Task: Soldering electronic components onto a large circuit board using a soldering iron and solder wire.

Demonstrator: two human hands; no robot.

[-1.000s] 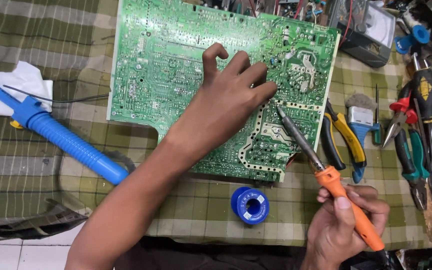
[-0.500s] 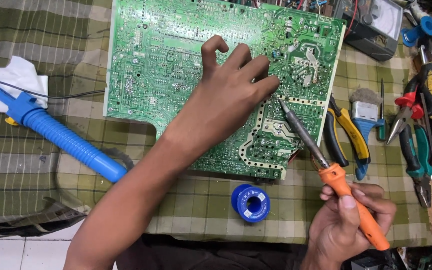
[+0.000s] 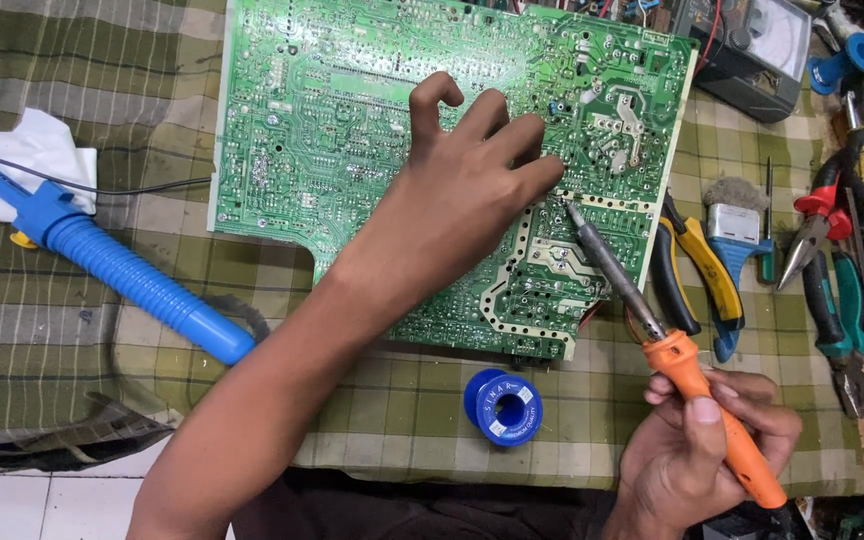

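Nearest, the right hand (image 3: pixel 707 440) grips an orange soldering iron (image 3: pixel 697 385), and a blue solder spool (image 3: pixel 504 406) lies just below the green board (image 3: pixel 372 130) on the counter (image 3: pixel 102 330). The iron's tip touches the board's right part beside the left hand (image 3: pixel 462 195), which presses spread fingers flat on the board, holding nothing. Soldering looks underway at that joint; pliers (image 3: pixel 697 280) lie right of the board, unused.

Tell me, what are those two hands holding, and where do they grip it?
The right hand grips a soldering iron by its orange handle. The left hand holds nothing; it presses flat on the green circuit board.
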